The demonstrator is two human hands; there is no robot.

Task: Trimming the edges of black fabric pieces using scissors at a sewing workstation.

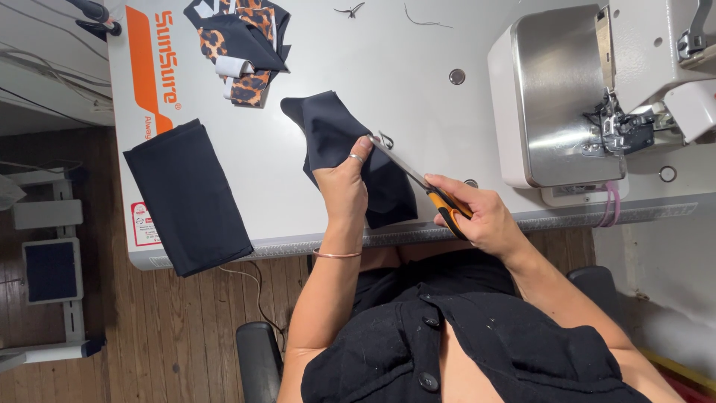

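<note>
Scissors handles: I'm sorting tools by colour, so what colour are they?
Orange and black scissors handles, gripped in the right hand; head view.

Bare bench (418, 52) lies open through the far middle, between the leopard-print fabric pile (242, 45) at far left and the sewing machine (574, 97) blocking the right. The folded black cloth (186, 198) overhangs the near left edge, leaving a clear lane beside it.

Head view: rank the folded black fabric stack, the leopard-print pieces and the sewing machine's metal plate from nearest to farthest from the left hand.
From the left hand:
1. Folded black fabric stack, on the table's left edge.
2. Leopard-print pieces, far edge of the table.
3. Metal plate, on the right.
</note>
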